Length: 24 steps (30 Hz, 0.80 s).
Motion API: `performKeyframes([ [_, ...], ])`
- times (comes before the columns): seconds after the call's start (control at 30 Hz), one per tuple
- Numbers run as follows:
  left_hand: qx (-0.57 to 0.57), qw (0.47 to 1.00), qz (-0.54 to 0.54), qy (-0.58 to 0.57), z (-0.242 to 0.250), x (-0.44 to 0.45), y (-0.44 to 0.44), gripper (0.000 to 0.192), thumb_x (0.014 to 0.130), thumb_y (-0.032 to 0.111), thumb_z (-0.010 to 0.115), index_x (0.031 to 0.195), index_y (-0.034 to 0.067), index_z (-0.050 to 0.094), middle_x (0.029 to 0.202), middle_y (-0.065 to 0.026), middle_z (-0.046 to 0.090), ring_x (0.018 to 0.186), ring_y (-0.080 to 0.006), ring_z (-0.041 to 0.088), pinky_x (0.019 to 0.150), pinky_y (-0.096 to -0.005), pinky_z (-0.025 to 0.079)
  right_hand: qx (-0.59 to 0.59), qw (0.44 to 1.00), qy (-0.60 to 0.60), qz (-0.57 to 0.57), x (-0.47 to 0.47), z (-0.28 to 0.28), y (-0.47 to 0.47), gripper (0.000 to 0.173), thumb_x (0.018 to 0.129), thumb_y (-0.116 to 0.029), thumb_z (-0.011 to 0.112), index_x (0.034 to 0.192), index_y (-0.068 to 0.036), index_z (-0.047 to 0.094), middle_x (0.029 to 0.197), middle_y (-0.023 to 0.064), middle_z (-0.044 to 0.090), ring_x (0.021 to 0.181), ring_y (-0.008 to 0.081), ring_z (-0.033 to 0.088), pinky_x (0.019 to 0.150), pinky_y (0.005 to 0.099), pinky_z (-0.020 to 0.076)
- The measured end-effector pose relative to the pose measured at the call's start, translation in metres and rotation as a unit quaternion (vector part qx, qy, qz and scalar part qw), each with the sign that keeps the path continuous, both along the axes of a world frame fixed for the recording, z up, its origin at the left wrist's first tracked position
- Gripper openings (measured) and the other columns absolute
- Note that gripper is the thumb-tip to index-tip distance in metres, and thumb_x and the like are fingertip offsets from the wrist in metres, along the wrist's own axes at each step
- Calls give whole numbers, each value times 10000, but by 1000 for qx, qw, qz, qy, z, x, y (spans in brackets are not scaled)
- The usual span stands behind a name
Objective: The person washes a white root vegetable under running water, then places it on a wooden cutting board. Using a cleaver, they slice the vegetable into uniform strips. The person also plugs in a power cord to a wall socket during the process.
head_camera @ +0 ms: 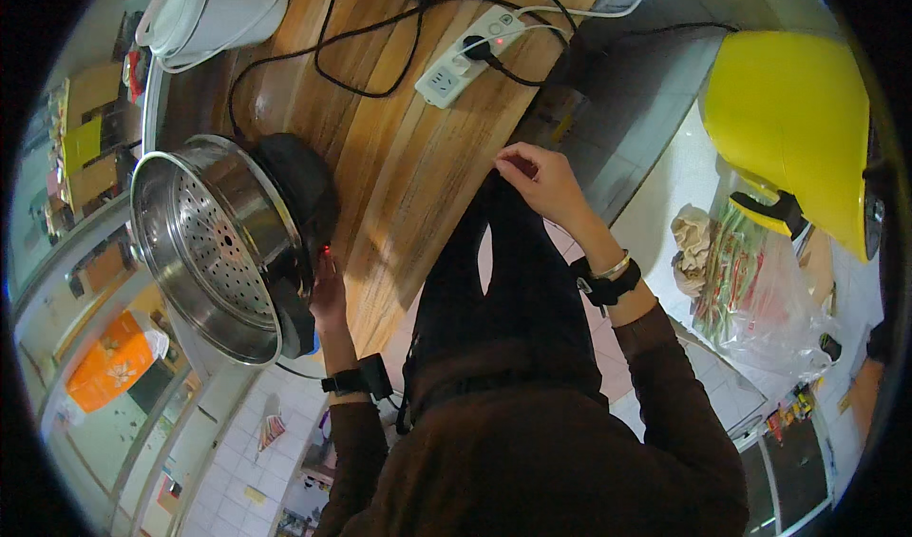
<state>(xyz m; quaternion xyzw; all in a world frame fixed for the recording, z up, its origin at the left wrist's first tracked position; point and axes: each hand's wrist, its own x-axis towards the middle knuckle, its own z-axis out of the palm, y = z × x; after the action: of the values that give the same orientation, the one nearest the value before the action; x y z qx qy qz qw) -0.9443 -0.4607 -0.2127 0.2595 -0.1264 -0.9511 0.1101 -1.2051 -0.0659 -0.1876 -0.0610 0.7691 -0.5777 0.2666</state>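
Note:
A stainless-steel steamer pot (246, 202) with a perforated steamer tray (221, 237) inside sits on a black electric base (303, 188) at the left of the wooden table. My left hand (328, 294) is at the near side of that base, fingertips by a small red light (326, 250). Its fingers are partly in shadow, so their grip is unclear. My right hand (538, 177) hovers near the table's right edge, above my dark trousers. Its fingers curl in towards the thumb, with nothing visible between them.
A white power strip (467, 59) with plugs and a black cable (320, 49) lies across the wooden table (385, 152). A white appliance (214, 13) stands at the far left. To the right are a yellow bin-like container (787, 131) and a plastic bag of green vegetables (748, 287).

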Motion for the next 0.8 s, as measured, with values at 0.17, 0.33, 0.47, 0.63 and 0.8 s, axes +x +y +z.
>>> performKeyframes([
  [0.17, -45, 991, 43, -119, 7, 10, 3, 393, 897, 228, 585, 1199, -20, 624, 1407, -209, 499, 1379, -342, 373, 1184, -469, 264, 3, 999, 25, -35, 24, 10, 16, 179, 929, -164, 662, 1026, -15, 680, 877, 56, 703, 735, 96, 608, 692, 245, 498],
  [0.33, 170, 983, -7, -64, 24, 7, -17, 435, 959, 159, 438, 1353, -25, 459, 1496, -204, 375, 1422, -335, 313, 1188, -484, 250, 19, 993, 51, -106, 79, 18, 30, 158, 932, -136, 656, 1032, -16, 681, 878, 66, 706, 771, 106, 628, 716, 245, 507],
  [0.47, -21, 975, 13, -222, 25, 5, -18, 481, 1005, 100, 310, 1482, 39, 314, 1561, -133, 301, 1419, -295, 330, 1171, -471, 275, 33, 982, 78, -168, 154, 23, 44, 156, 933, -132, 662, 1038, -18, 682, 842, 28, 687, 746, 84, 605, 699, 232, 494],
  [0.63, -193, 938, -78, -277, 23, 16, 13, 435, 992, 34, 416, 1425, 66, 387, 1491, -175, 385, 1358, -313, 416, 1129, -496, 353, 42, 976, 67, -204, 255, 20, 62, 137, 936, -118, 652, 1031, -28, 689, 815, -10, 657, 722, 55, 563, 669, 216, 468],
  [0.8, -160, 938, -171, -254, 0, 40, 11, 345, 954, 12, 466, 1294, -35, 496, 1356, -170, 523, 1318, -283, 463, 1131, -457, 369, 43, 969, 58, -238, 349, 23, 86, 149, 913, -124, 665, 1029, -41, 707, 840, 52, 706, 752, 109, 639, 666, 262, 505],
])
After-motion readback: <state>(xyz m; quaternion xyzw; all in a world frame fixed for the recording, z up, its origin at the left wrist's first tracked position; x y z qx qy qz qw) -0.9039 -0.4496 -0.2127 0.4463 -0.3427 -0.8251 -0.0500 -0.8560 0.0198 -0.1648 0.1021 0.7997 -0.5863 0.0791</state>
